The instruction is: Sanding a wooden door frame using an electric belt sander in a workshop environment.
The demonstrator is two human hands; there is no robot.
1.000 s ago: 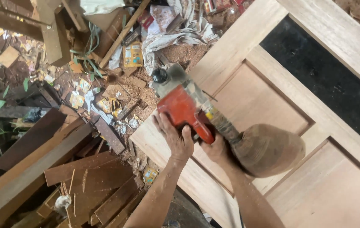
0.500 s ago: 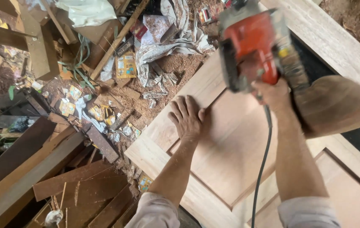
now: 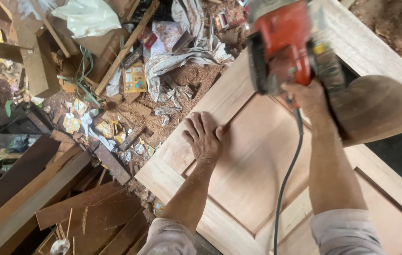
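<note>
Sawdust and scraps cover the ground beside a pale wooden door that lies flat, its long axis running from lower left to upper right across the view. The left hand rests palm down on the door's frame, fingers spread and flat, gripping nothing, at the edge of a recessed panel. The right hand is clamped around the handle of a red power sander, held up above the door rather than on it; whether its base touches the wood cannot be told from this angle. A brown dust bag bulges from the tool toward the right, and a dark cord hangs from the handle down along the right forearm.

The two hands are well apart, the left lower and nearer the door's corner, the right farther up along the door's length. The sander thus lies up and to the right of the flat hand, with the open panel between them. To the left of the door sit planks, crumpled newspaper and a white plastic bag.
</note>
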